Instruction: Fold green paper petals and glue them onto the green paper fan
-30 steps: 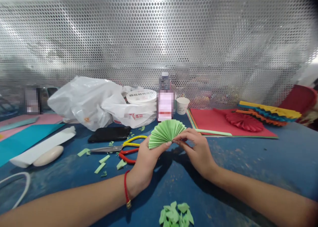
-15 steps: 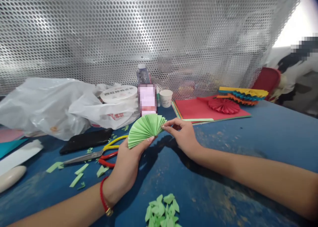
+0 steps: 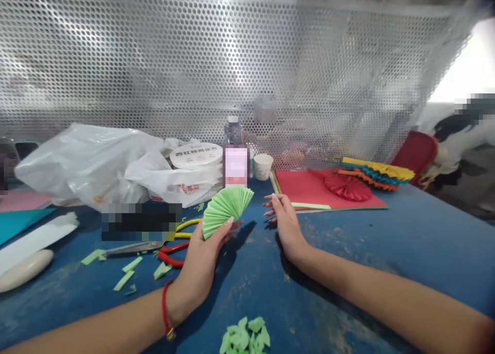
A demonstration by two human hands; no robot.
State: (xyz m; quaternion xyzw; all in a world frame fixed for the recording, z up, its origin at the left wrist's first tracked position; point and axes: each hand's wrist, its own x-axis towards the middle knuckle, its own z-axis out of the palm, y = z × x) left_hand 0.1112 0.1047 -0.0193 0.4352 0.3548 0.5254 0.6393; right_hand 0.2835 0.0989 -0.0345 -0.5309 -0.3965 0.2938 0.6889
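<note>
The left grip (image 3: 201, 261) is clenched on a green fan (image 3: 226, 211), thumb and fingers pinching its pleated base, with the fan's spread edge tilted up and away from the person. It sits over the blue table (image 3: 348, 261), just in front of a blurred label on a bottle (image 3: 233, 132).

The right grip (image 3: 286, 225) is released, empty, its fingers spread and pointing left, well short of touching the fan. Its fingertips (image 3: 270, 207) come close to the near corner of a red paper stack (image 3: 309, 189), on which a red fan (image 3: 347, 187) lies. Beyond that are pleated strips (image 3: 377, 171) in yellow, teal and orange.

Left of the hands lie scissors (image 3: 135, 247) with yellow and red handles, among green scraps (image 3: 127, 271). More green cuttings (image 3: 243, 336) are piled at the table's near edge. A red bracelet (image 3: 166, 310) circles the left wrist.

Farther back I can see a white plastic bag (image 3: 88, 163), a tape roll (image 3: 196, 156) and a paper cup (image 3: 263, 166), against a perforated metal panel (image 3: 193, 60).
</note>
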